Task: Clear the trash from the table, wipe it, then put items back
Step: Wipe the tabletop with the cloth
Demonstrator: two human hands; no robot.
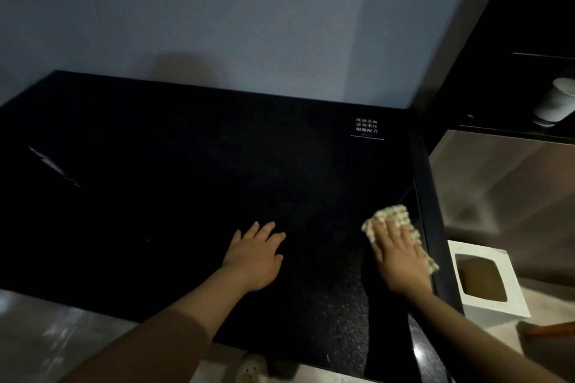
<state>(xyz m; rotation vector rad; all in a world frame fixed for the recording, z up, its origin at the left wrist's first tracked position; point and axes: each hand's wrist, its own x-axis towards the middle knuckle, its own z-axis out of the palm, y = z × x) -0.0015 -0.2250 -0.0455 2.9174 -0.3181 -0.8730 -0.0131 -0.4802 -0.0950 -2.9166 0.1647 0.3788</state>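
A black glass table [174, 165] fills the middle of the head view, against a blue-grey wall. My right hand [399, 258] lies flat with straight fingers on a cream checked cloth [392, 217], pressing it onto the table near the right edge. My left hand [256, 253] rests flat on the tabletop at the front centre, fingers spread, holding nothing. Nothing else lies on the dark surface that I can make out.
A white bin [485, 281] with a brown-lined square opening stands on the floor just right of the table. A dark shelf unit at the far right holds a white cup [555, 102]. A small white text label [367, 127] marks the table's back right corner.
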